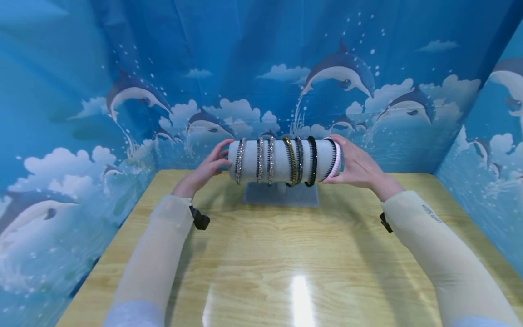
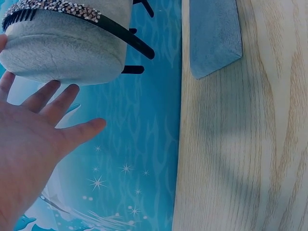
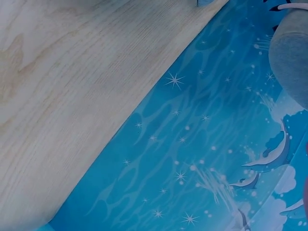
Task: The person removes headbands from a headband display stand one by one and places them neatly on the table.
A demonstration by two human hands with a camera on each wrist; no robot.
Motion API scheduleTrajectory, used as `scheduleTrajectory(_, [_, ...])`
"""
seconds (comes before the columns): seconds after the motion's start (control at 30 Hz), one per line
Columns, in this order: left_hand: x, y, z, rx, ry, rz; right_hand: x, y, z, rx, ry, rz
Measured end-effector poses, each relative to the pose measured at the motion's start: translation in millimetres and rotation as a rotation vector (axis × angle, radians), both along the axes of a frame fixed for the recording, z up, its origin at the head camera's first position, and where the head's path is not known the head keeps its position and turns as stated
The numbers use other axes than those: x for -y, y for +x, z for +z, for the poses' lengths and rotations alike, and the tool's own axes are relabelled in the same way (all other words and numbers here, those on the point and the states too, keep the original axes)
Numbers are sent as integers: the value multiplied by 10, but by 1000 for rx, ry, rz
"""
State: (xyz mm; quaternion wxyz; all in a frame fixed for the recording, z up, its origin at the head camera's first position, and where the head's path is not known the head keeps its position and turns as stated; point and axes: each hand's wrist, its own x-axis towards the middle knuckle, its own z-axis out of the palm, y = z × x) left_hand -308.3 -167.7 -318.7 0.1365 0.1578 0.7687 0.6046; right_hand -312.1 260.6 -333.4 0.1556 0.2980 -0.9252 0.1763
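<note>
A grey padded roll [image 1: 249, 161] lies level on a stand whose flat grey base [image 1: 282, 195] rests on the table. Several headbands circle it: silvery glittering ones such as the left-end headband [image 1: 240, 161], a gold chain headband [image 1: 291, 161], and a black headband [image 1: 313, 161]. At the right end, my right hand [image 1: 359, 165] grips a pale pink headband [image 1: 336, 159] between thumb and fingers. My left hand [image 1: 206, 168] has its fingers spread at the roll's left end, fingertips touching or very near it. In the right wrist view the right hand is almost wholly out of frame.
The wood-grain table [image 1: 253, 254] extends in front of the stand. A blue dolphin-printed curtain [image 1: 245, 68] hangs behind the table and along both sides. Dark bands are worn at both wrists, such as the left wrist device [image 1: 200, 220].
</note>
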Motion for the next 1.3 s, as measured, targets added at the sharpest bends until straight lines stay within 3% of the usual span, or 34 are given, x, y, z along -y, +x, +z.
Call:
scheduleTrajectory(0.13, [28,-93,-113,-7,-1,9,-33,-5,-20,-13,1,11])
scheduleTrajectory(0.67, [61,-105,-146,-30,-13,6,-82,25,94,-83,137,65])
scheduleTrajectory(1.07, [30,-124,-167,-32,-28,15,-124,44,50,-81,69,-1])
scheduleTrajectory(1.3, [38,-109,-163,-29,-19,14,-186,36,-51,-172,28,9])
